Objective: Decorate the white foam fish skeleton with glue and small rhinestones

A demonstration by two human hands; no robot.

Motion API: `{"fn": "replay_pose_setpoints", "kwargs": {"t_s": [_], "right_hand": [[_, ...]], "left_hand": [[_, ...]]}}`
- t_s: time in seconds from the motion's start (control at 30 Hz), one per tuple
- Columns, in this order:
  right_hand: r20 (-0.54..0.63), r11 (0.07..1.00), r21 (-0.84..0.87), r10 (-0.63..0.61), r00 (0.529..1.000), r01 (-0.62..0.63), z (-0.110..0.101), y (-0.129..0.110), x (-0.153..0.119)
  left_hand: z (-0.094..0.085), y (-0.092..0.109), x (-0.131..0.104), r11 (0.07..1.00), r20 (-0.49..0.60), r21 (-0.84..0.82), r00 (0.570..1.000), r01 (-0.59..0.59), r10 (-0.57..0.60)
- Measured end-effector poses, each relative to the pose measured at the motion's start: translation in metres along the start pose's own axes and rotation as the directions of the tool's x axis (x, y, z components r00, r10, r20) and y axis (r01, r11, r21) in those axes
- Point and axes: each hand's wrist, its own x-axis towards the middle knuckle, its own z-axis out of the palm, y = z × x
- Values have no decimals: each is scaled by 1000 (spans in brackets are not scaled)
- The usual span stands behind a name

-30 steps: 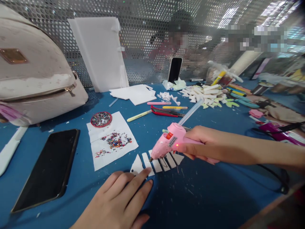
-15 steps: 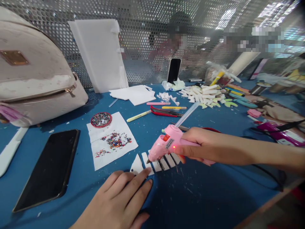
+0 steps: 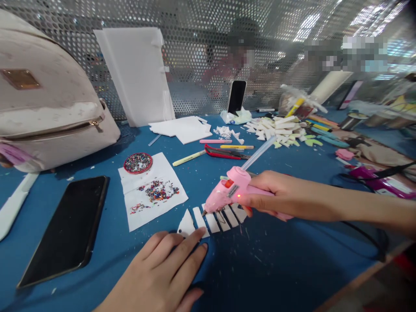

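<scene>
Fingers of the left hand [image 3: 162, 268] lie slightly spread, a fingertip on one of the white strips [image 3: 212, 222] set in a row on the blue tabletop [image 3: 276, 268]. The right hand [image 3: 276, 193] has its fingers wrapped round the handle of a pink glue gun [image 3: 227, 188], its nozzle at the strips. Beyond them, a sheet of paper [image 3: 133, 219] bears colourful beads [image 3: 159, 190] and a red-rimmed dish [image 3: 138, 163].

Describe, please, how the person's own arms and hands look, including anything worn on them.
Both the left hand and the right hand are bare, with slender fingers and no gloves, rings or bracelets visible. The right forearm is uncovered, with no sleeve or watch in view. The left forearm is out of frame, so its sleeve cannot be judged.
</scene>
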Motion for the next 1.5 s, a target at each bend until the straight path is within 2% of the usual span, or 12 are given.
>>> {"fn": "replay_pose_setpoints", "kwargs": {"t_s": [0.67, 0.77, 0.9, 1.0, 1.1, 1.2, 1.3, 1.5], "right_hand": [[6, 1000, 6, -22, 1000, 22, 3, 7, 1], [-7, 999, 16, -45, 999, 45, 1, 9, 0], [-41, 996, 71, -42, 998, 45, -3, 11, -5], [-33, 996, 79, -30, 999, 33, -6, 10, -10], [9, 997, 56, -47, 999, 47, -6, 11, -15], [23, 994, 80, -76, 997, 74, -3, 16, -17], [17, 995, 88, -50, 999, 48, 0, 21, -16], [-5, 995, 90, -36, 999, 36, 2, 23, -15]], "left_hand": [[0, 0, 2, 1000, -25, -12, 1000, 2, -2], [-4, 0, 5, 1000, -41, -2, 999, -6, 6], [-14, 1, 11, 1000, 19, 18, 1000, -2, 2], [-19, 1, 14, 1000, 13, 15, 1000, 1, -1], [-16, 1, 12, 1000, 9, 12, 1000, 1, -1], [-7, 0, 7, 1000, -43, 3, 999, 2, -2], [-1, 0, 3, 1000, -69, -14, 998, 2, -3], [-2, 0, 3, 999, -61, -36, 998, 8, -10]]}}
